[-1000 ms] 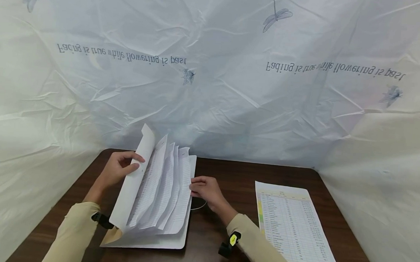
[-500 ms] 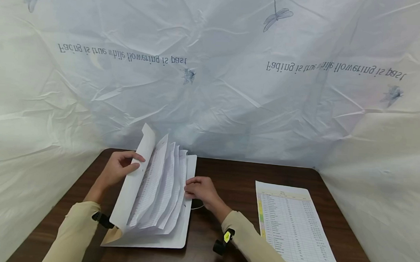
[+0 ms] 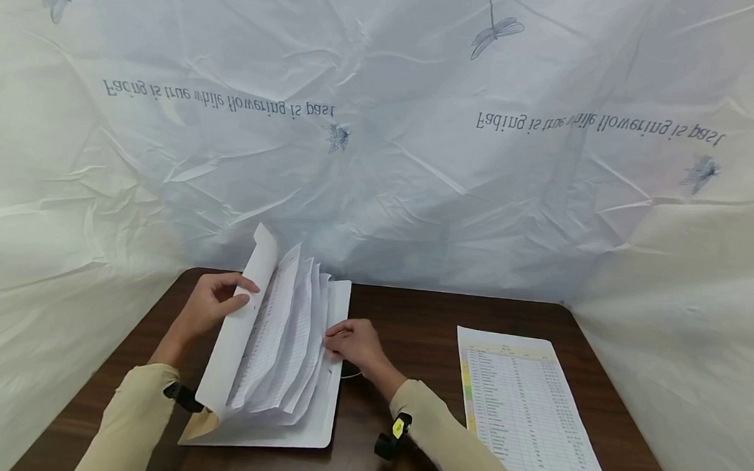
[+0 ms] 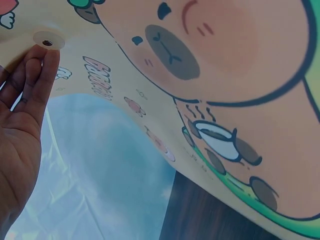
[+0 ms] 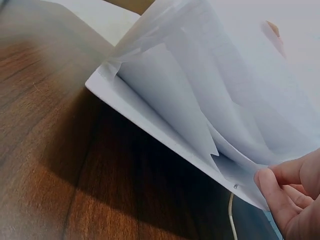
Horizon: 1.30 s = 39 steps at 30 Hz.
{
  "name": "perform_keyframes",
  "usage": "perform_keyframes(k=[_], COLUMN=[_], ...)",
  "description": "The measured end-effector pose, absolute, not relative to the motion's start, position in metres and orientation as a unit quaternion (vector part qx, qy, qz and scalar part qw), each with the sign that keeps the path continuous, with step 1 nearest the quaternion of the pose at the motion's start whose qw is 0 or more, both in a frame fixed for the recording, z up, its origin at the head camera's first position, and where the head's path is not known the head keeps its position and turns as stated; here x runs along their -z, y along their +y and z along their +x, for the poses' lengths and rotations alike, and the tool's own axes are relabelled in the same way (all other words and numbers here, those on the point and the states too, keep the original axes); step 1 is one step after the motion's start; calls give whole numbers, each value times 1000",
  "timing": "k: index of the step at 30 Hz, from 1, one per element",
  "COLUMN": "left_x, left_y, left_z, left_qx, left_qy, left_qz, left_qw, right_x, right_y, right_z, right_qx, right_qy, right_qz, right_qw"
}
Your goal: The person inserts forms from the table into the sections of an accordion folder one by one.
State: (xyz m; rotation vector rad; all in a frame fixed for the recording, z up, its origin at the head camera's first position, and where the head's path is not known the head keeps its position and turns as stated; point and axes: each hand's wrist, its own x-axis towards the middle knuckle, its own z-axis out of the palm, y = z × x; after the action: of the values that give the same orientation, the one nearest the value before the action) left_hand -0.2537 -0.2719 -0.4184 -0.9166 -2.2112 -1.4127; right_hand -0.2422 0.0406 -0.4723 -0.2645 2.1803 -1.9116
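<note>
Backdrop (image 3: 382,156) reads "Fading is true while flowering is past" (mirrored). Left hand (image 3: 207,308) grips folder (image 3: 241,342) flap, upright on desk (image 3: 410,324). Right hand (image 3: 354,342) pinches sheets (image 3: 285,352) inside. Cartoon cover lettering unreadable; table (image 3: 522,410) print too small.

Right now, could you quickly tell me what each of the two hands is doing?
Left hand: holds the folder's raised front flap, thumb curled over its edge.
Right hand: fingertips pinch the edge of a sheet inside the folder.
</note>
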Motion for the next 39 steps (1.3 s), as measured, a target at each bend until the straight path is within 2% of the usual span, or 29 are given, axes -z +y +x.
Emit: perform_keyframes(k=[10,17,27,32,39], left_x=[420,422,422,423,425], left_y=[-274,-274,-271,-271,-270], left_z=[-255,-256,-258,-261,-263], left_qx=[509,509,512,509,516], left_qy=[-777,-776,-771,-773,-767], left_qz=[-327,-331,-336,-334,-339], left_qw=[174,174,173,177,175], right_x=[467,456,450,456,470], right_y=[70,121,209,249,296], right_z=[-242,-237,-223,-215,-203], right_qx=[671,649,556,496,414], right_qy=[726,744,811,848,895], right_qz=[-117,-158,-155,-123,-35], right_qw=[91,15,-100,-143,-164])
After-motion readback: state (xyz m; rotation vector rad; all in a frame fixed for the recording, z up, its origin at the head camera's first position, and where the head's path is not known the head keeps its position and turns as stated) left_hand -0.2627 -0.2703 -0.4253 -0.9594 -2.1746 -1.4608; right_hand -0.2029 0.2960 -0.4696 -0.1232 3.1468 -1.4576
